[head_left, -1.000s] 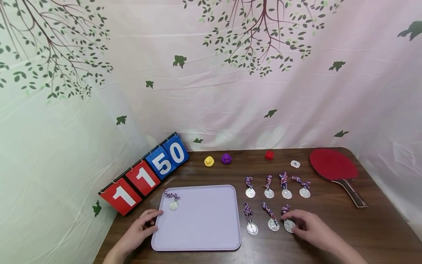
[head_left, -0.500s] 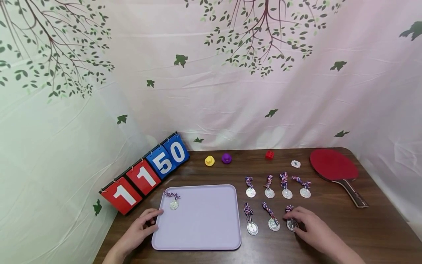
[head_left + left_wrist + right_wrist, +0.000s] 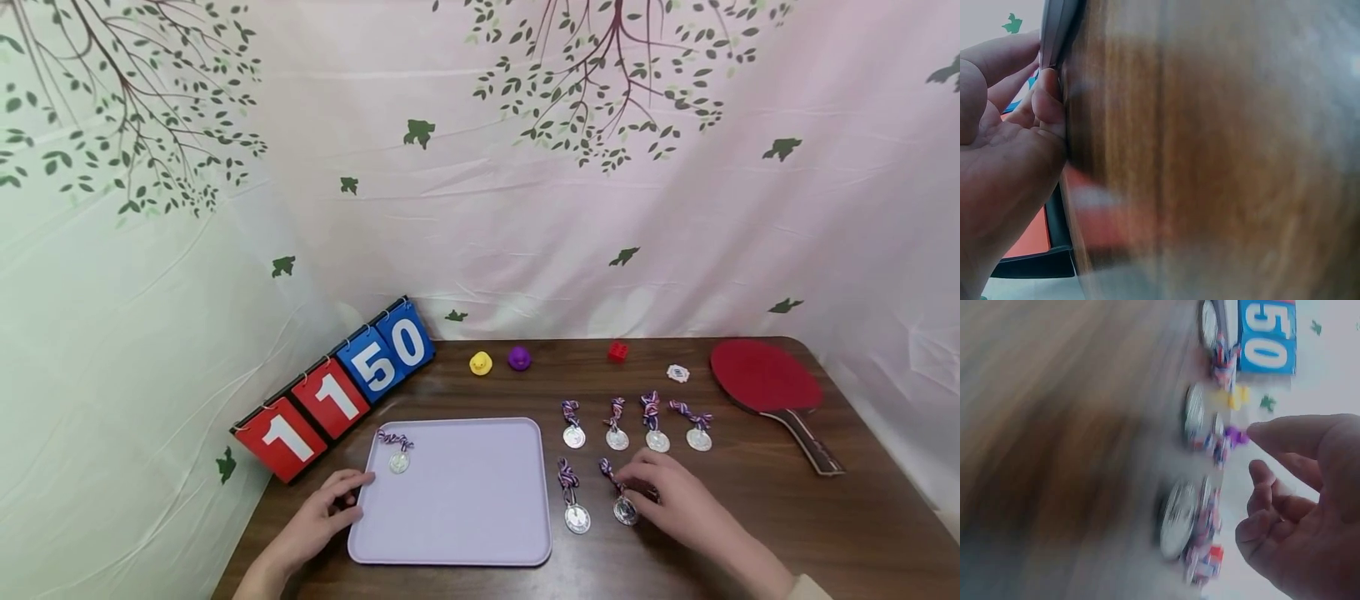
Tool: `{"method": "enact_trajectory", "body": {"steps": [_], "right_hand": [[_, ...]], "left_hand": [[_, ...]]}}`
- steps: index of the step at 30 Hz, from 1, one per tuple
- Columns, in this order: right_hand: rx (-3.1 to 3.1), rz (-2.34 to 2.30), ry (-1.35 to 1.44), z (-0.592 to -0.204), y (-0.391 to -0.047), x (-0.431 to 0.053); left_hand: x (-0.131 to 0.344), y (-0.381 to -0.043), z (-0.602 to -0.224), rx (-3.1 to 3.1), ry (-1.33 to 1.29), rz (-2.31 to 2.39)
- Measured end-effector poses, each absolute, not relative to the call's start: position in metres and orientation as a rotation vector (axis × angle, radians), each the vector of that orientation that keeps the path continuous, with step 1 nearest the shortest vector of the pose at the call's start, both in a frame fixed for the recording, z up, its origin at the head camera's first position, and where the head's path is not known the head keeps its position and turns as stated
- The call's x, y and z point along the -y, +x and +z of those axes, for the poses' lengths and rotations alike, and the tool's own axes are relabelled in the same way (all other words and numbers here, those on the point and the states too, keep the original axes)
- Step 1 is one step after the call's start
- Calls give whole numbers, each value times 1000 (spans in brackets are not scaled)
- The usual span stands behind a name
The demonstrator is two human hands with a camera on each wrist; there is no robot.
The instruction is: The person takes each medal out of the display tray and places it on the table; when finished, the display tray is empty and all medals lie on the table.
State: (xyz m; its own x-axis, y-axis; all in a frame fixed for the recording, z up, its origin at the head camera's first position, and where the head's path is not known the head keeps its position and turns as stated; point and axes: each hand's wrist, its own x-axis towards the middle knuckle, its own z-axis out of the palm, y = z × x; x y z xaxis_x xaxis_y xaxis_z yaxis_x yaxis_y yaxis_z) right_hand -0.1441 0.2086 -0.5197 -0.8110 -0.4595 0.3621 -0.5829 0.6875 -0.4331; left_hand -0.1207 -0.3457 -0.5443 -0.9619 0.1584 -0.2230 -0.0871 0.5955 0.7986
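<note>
The right hand [image 3: 678, 504] lies over the near row on the dark wooden surface [image 3: 862, 533], fingers curled at the silver medal with striped ribbon [image 3: 624, 508] — ribbon running away from the person; grip unclear. The left hand [image 3: 318, 521] — farther off — rests relaxed on the lilac plastic tray [image 3: 465, 500] at its left rim.

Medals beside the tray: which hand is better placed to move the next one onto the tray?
Probably the right hand: it already touches a medal in the near row. The left hand rests at the tray's left edge, far from the loose medals.
</note>
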Motion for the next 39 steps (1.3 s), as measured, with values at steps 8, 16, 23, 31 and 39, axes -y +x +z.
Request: {"method": "enact_trajectory", "body": {"steps": [8, 16, 23, 31, 39], "right_hand": [[2635, 884, 1021, -515, -165, -140], [2716, 897, 1214, -509, -186, -62], [2761, 811, 1386, -510, -190, 4], [2899, 787, 1384, -520, -199, 67], [2927, 803, 1253, -531, -212, 105]], "left_hand": [[346, -121, -545, -2569, 66, 1296], [347, -123, -543, -2575, 62, 1292], [346, -123, -545, -2572, 49, 1294], [345, -123, -545, -2557, 59, 1314], [346, -122, -545, -2559, 54, 1305]]}}
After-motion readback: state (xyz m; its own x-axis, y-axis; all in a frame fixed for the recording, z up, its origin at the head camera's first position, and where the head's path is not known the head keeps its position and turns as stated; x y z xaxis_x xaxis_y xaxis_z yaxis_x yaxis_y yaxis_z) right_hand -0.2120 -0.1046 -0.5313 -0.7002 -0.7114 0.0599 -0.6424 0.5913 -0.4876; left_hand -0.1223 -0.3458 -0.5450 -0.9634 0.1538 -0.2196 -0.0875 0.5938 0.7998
